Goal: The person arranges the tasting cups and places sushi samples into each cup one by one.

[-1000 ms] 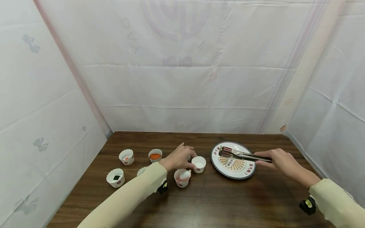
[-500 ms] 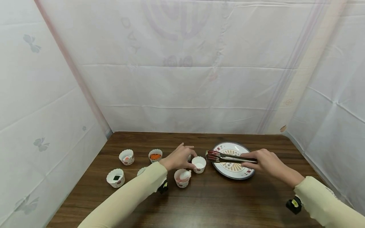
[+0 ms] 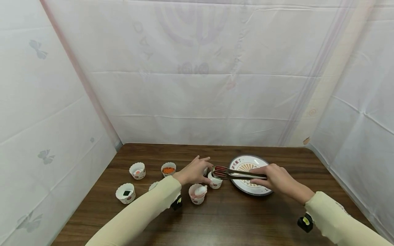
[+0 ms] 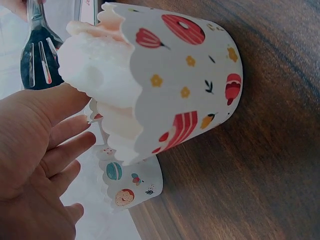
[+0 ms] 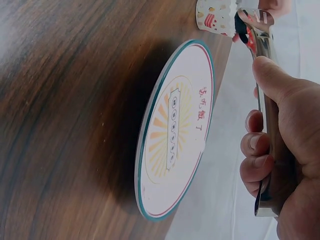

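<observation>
In the head view my left hand point(image 3: 194, 172) holds a white paper cup point(image 3: 215, 185) at its rim, thumb and forefinger about its left side. My right hand point(image 3: 278, 179) grips metal tongs point(image 3: 243, 174) with fork-like ends. The tong tips are right over the rim of that cup. In the right wrist view the fingers and thumb wrap the tongs' arms point(image 5: 270, 135). Close in front of my left wrist stands another paper cup point(image 4: 200, 75), filled with pale pink pieces and a white lump point(image 4: 92, 67). Inside the held cup is mostly hidden by the tongs.
A round white plate point(image 3: 254, 190) with a printed pattern lies below the right hand. To the left stand several paper cups, one with orange bits point(image 3: 168, 169), another with a dark square point(image 3: 126, 193). White cloth point(image 3: 197, 102) hangs behind the brown table point(image 3: 246, 222).
My right hand has carried the tongs leftward from over the plate to the held paper cup. The left hand has stayed at that cup.
</observation>
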The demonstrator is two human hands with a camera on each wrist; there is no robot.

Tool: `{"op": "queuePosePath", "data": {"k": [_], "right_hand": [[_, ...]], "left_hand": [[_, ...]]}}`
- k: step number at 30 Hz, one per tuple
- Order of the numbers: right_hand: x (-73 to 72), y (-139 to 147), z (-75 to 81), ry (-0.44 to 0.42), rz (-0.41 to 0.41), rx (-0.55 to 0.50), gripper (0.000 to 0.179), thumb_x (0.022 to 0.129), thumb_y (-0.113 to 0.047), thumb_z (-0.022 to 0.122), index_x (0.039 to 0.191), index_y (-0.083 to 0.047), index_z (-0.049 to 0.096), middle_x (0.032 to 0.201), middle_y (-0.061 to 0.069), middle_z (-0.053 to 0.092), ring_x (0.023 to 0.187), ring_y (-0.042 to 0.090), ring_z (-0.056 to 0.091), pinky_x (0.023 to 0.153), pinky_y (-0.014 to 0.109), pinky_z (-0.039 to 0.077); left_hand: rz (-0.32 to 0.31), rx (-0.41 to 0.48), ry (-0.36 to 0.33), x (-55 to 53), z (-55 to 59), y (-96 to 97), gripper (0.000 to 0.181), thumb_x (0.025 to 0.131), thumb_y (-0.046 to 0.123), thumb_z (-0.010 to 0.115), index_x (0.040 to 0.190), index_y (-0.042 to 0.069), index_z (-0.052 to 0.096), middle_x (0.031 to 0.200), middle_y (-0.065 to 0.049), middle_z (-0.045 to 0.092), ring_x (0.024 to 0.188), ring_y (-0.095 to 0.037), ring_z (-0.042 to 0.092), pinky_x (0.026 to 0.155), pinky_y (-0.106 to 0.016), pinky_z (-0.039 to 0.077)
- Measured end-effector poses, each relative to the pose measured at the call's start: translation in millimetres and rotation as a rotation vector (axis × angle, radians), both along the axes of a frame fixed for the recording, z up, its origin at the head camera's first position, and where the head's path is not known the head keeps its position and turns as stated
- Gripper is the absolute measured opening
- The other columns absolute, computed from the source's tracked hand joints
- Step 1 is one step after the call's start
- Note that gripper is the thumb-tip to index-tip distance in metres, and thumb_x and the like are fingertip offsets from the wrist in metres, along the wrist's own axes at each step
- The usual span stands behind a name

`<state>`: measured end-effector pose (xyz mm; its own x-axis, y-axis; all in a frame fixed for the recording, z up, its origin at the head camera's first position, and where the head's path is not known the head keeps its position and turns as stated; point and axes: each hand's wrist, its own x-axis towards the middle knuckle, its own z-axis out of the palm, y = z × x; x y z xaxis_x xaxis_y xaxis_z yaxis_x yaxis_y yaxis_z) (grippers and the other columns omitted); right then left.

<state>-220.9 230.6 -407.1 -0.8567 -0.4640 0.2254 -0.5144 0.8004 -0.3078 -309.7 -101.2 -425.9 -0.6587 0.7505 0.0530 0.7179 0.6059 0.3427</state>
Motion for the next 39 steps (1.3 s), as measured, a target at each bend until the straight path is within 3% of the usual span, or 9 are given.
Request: {"op": "queuePosePath", "data": {"k": [3, 6, 10, 22, 27, 31, 35, 39], "right_hand": [[-1.3, -2.6, -1.7, 0.011, 0.007, 0.006, 0.038, 0.095, -0.039, 0.074, 0.126, -0.018, 0.076, 0.116, 0.004, 0.076, 0.06, -0.003, 0.057, 0.054, 0.024, 0.045], [-2.2, -4.3, -3.2, 0.026, 0.007, 0.02, 0.035, 0.094, -0.038, 0.075, 0.124, -0.02, 0.077, 0.118, 0.002, 0.075, 0.077, 0.007, 0.07, 0.059, 0.027, 0.05], [-3.2, -4.9, -4.9, 0.038, 0.006, 0.031, 0.035, 0.094, -0.039, 0.075, 0.124, -0.021, 0.077, 0.118, 0.001, 0.075, 0.087, 0.016, 0.073, 0.061, 0.028, 0.052], [-3.7, -6.1, -2.6, 0.015, -0.001, 0.022, 0.035, 0.094, -0.037, 0.075, 0.124, -0.019, 0.077, 0.118, 0.005, 0.075, 0.065, -0.004, 0.059, 0.054, 0.023, 0.045], [-4.5, -6.1, -4.5, 0.023, -0.011, 0.038, 0.036, 0.093, -0.038, 0.076, 0.125, -0.019, 0.076, 0.119, 0.003, 0.075, 0.083, 0.012, 0.072, 0.06, 0.029, 0.051], [-5.0, -5.2, -6.1, 0.021, -0.021, 0.039, 0.04, 0.093, -0.041, 0.075, 0.125, -0.017, 0.076, 0.118, 0.004, 0.075, 0.088, 0.02, 0.074, 0.059, 0.03, 0.052], [-4.8, -2.0, -6.9, 0.013, -0.049, 0.033, 0.045, 0.092, -0.044, 0.076, 0.126, -0.015, 0.075, 0.119, 0.008, 0.075, 0.078, 0.013, 0.07, 0.055, 0.027, 0.048], [-4.7, 1.3, -7.7, 0.015, -0.072, 0.025, 0.047, 0.092, -0.044, 0.076, 0.127, -0.013, 0.075, 0.119, 0.011, 0.074, 0.062, 0.001, 0.056, 0.052, 0.025, 0.043]], "left_hand": [[0.005, -0.01, 0.001, -0.5, -0.3, -0.2, 0.043, 0.085, 0.034, 0.085, 0.119, 0.012, 0.073, 0.137, -0.006, 0.066, 0.151, -0.029, 0.033, 0.123, -0.059, 0.012], [0.0, -0.008, -0.003, -0.9, -0.8, -0.4, 0.037, 0.086, 0.034, 0.085, 0.115, 0.014, 0.073, 0.138, -0.005, 0.065, 0.151, -0.03, 0.033, 0.123, -0.06, 0.012], [-0.002, 0.0, -0.018, -0.5, 0.0, -0.6, 0.032, 0.086, 0.032, 0.085, 0.111, 0.015, 0.074, 0.138, -0.006, 0.065, 0.151, -0.032, 0.032, 0.123, -0.061, 0.01], [0.027, -0.003, -0.032, -0.9, 0.3, -2.4, 0.043, 0.085, 0.034, 0.086, 0.122, 0.014, 0.072, 0.14, -0.006, 0.064, 0.152, -0.029, 0.031, 0.123, -0.058, 0.01], [0.03, -0.004, -0.031, -0.3, 0.4, -2.1, 0.042, 0.085, 0.034, 0.085, 0.12, 0.015, 0.073, 0.139, -0.006, 0.064, 0.152, -0.029, 0.031, 0.123, -0.058, 0.01], [0.035, -0.002, -0.033, 0.2, 0.5, -1.2, 0.042, 0.085, 0.034, 0.086, 0.12, 0.015, 0.073, 0.139, -0.006, 0.064, 0.152, -0.028, 0.032, 0.123, -0.058, 0.01], [0.042, -0.001, -0.033, 0.5, 0.4, -0.3, 0.043, 0.084, 0.034, 0.086, 0.12, 0.015, 0.073, 0.14, -0.006, 0.064, 0.151, -0.027, 0.032, 0.124, -0.057, 0.01], [0.05, -0.003, -0.027, 0.6, 0.6, -0.3, 0.044, 0.084, 0.034, 0.087, 0.121, 0.015, 0.073, 0.14, -0.006, 0.063, 0.151, -0.027, 0.033, 0.124, -0.057, 0.011]]}}
